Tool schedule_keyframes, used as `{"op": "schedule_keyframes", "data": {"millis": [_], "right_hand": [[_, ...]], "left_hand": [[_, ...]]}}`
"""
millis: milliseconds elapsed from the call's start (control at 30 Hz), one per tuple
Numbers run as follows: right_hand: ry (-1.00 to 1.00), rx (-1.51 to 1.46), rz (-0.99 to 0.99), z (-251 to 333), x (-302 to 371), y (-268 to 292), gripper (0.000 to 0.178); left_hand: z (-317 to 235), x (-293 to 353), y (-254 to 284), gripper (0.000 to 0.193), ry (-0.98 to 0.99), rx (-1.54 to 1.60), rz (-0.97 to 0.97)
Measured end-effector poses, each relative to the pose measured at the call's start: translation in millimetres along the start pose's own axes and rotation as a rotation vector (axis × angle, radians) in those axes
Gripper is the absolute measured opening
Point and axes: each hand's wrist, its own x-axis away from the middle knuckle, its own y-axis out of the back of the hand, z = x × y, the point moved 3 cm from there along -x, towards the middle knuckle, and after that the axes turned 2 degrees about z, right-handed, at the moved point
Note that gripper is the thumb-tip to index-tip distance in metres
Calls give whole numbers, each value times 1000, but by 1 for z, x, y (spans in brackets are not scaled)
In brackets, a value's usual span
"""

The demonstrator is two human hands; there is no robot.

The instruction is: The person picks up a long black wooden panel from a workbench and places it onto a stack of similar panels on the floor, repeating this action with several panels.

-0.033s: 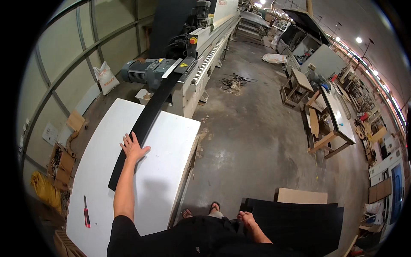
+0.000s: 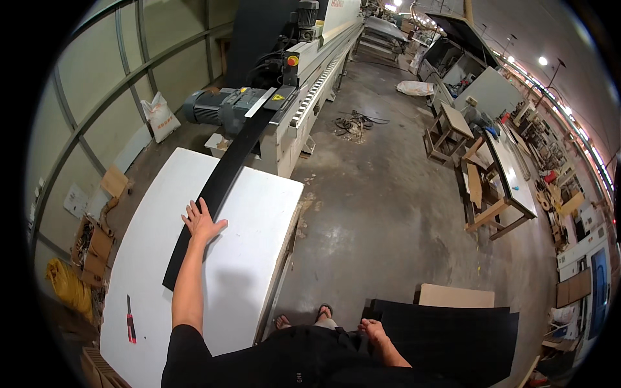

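Note:
My left hand (image 2: pixel 203 223) lies flat with fingers spread on a long black panel strip (image 2: pixel 184 249). The strip rests on a white-topped table (image 2: pixel 246 258), and its far end enters the infeed of a long machine (image 2: pixel 284 123). My right hand (image 2: pixel 374 330) hangs low by my side, its fingers curled in and nothing showing in them. Close to it is a stack of black panels (image 2: pixel 453 343); whether the hand touches the stack I cannot tell. A red and black utility knife (image 2: pixel 131 320) lies on the left part of the table.
A grey motor (image 2: pixel 207 108) and a red emergency button (image 2: pixel 292 61) are at the machine's near end. Tangled black strips (image 2: pixel 356 123) lie on the floor. A workbench (image 2: pixel 508 174) and a wooden stool (image 2: pixel 451 129) stand at right. A tan board (image 2: pixel 456 296) lies behind the black stack.

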Motion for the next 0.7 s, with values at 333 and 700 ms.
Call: {"op": "schedule_keyframes", "data": {"millis": [333,700], "right_hand": [[-63,130,-71,-38,38,16,37],[-159,-62,-180,-63,82,-11,43]], "left_hand": [[-12,-27,-17,111,-52,-83,-18],[10,-45,-25,99,-65,-94,-104]]}}
